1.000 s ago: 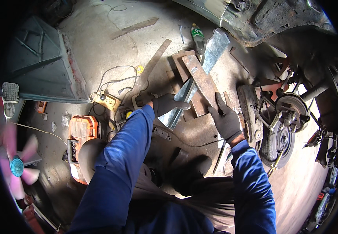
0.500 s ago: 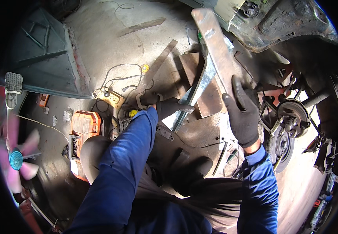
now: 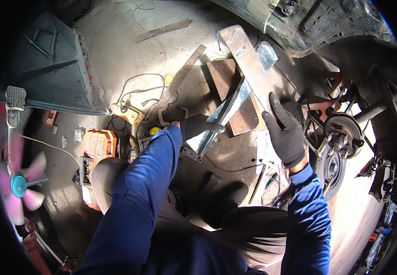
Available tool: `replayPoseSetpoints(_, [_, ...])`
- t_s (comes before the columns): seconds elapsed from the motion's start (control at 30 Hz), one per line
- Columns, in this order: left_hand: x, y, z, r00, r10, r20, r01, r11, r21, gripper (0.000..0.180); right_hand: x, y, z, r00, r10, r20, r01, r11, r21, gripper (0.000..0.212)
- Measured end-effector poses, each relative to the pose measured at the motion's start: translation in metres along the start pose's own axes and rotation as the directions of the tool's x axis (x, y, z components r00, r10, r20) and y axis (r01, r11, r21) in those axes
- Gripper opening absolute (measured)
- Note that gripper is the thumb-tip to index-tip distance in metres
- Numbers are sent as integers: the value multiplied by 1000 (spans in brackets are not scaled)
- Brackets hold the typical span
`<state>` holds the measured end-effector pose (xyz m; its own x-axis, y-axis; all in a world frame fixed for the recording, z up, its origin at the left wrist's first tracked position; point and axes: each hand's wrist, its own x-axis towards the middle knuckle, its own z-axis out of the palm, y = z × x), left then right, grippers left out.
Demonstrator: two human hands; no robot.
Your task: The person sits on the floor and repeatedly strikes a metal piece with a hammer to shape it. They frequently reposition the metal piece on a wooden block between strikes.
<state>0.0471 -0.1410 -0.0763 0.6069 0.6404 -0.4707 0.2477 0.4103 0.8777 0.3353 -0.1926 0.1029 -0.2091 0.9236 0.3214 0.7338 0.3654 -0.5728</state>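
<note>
My left hand (image 3: 203,127), in a dark glove, is closed round the near part of a folded sheet-metal strip (image 3: 235,101) with a shiny surface. This strip runs away from me, and its far end shows beyond a flat metal bar. My right hand (image 3: 286,133), also gloved, grips the near end of that flat metal bar (image 3: 249,59), which is brownish grey with a rounded far end. The bar lies across the strip at an angle; whether they touch I cannot tell. Below them on the floor are brown metal plates (image 3: 244,120).
An orange case (image 3: 101,145) stands by my left knee. Near it lie a yellowish socket block (image 3: 133,115) with cables and a C-clamp (image 3: 162,117). A pink-bladed fan (image 3: 19,185) is far left. A vehicle hub (image 3: 345,128) stands at right, with bodywork (image 3: 317,32) above.
The flat bar's far end has come nearer and slightly left. More of the sheet-metal strip's far end shows beyond it. Both hands keep their hold.
</note>
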Motion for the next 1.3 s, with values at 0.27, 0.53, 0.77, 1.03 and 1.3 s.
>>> replayPoseSetpoints(0.27, [-20,22,11,999,0,-44,1,1000,29,58,-19,-61,-24,963,146,-226,-105,978,181,66])
replayPoseSetpoints(0.53, [-39,16,28,999,-23,48,47,804,-593,76,-79,-3,33,839,543,-40,-515,815,264,72])
replayPoseSetpoints(0.77, [-85,34,60,981,195,10,-98,533,-840,87,-165,76,157,531,845,-61,-762,508,401,58])
replayPoseSetpoints(1.03, [-110,51,88,881,474,10,-123,248,-961,85,-210,74,191,508,849,141,-828,527,-191,55])
replayPoseSetpoints(1.3, [-136,49,118,822,558,115,0,203,-979,88,-84,-22,55,791,431,434,-562,230,795,52])
